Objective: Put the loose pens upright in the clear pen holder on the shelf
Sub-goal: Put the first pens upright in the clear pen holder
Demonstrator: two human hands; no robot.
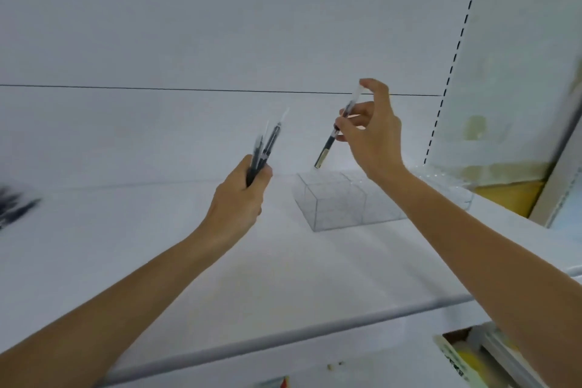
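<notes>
A clear pen holder with several compartments stands on the white shelf, right of centre. My right hand pinches one black-and-clear pen, tilted, with its lower end just above the holder's back left corner. My left hand grips a bundle of several black pens, which point up and right, left of the holder.
More dark pens lie blurred at the shelf's far left. A yellow and white box stands behind the holder on the right, beside a slotted upright. Below the shelf's front edge sit packaged goods.
</notes>
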